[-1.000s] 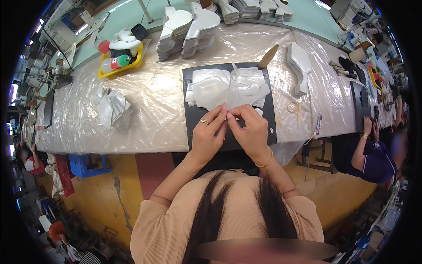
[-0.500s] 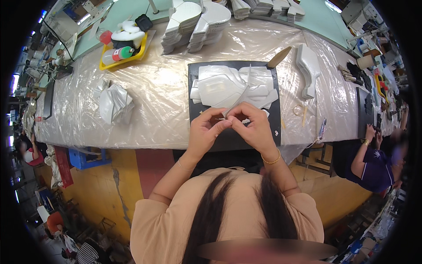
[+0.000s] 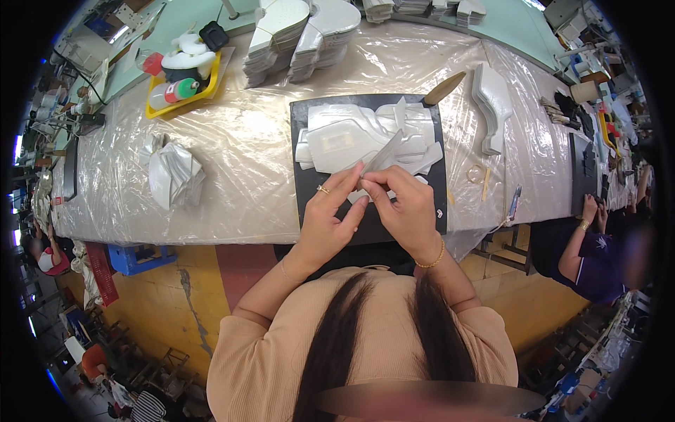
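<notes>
Over the near half of a black board (image 3: 299, 190), my right hand (image 3: 408, 211) pinches a thin, pale grey, curved piece (image 3: 385, 152) between thumb and fingers. The piece slants up and away to the right. My left hand (image 3: 330, 216) is beside it, its fingers stretched and their tips at the piece's near end, with the thumb held apart. Several silvery-white flat cut pieces (image 3: 339, 138) overlap on the board beyond my hands. A small white bit shows between my hands; whether it belongs to the held piece I cannot tell.
Plastic sheeting (image 3: 246, 155) covers the table. To the left are a fanned pile of pale pieces (image 3: 174, 174) and a yellow tray (image 3: 184, 105) with a bottle. Stacked pieces (image 3: 278, 39) stand at the back. A wooden tool (image 3: 445, 88) and another stack (image 3: 491, 105) lie right.
My left thumb has come away from the fingertips, and its fingers have straightened. More of the held piece shows beyond my right hand. The view has shifted slightly.
</notes>
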Motion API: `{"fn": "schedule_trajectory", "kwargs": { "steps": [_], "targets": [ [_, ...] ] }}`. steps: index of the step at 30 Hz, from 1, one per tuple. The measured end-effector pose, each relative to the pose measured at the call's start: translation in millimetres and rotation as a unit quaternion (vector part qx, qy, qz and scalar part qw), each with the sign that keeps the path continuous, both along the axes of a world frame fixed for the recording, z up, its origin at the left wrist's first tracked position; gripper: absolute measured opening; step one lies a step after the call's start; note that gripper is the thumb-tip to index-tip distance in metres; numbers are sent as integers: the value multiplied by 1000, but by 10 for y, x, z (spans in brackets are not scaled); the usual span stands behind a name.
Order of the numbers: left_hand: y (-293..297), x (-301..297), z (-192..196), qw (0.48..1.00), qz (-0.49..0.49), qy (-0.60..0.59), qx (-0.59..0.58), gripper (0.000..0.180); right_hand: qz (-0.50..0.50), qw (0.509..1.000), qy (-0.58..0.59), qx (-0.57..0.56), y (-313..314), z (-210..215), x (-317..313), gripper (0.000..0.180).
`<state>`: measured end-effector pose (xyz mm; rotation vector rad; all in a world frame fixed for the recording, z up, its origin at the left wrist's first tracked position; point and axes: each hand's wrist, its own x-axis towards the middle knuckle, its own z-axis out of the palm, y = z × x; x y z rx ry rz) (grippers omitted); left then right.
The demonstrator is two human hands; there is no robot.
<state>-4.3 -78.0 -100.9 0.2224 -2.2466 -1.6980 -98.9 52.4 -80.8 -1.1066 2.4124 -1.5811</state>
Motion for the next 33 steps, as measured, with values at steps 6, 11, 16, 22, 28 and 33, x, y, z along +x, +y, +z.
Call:
{"fn": "schedule_trajectory", "kwargs": {
  "steps": [6, 11, 16, 22, 28, 33],
  "targets": [
    [31, -41, 10, 998, 1, 24, -58, 50, -6, 1000, -4, -4, 22, 28, -26, 8],
    [6, -42, -10, 999, -11, 12, 50, 44, 10, 999, -41, -5, 34, 29, -60, 8],
    [-21, -44, 24, 1000, -7, -3, 28, 42, 8, 999, -35, 1, 35, 10, -59, 7],
    [22, -43, 71, 998, 7, 23, -57, 45, -1, 1000, 11, 7, 2, -8, -37, 7],
    [15, -31, 48, 999, 6, 22, -37, 44, 11, 1000, -26, -8, 4, 16, -49, 8],
    [3, -17, 3, 999, 7, 2, 51, 38, 28, 997, -67, -21, -3, 29, -80, 8]
  ]
}}
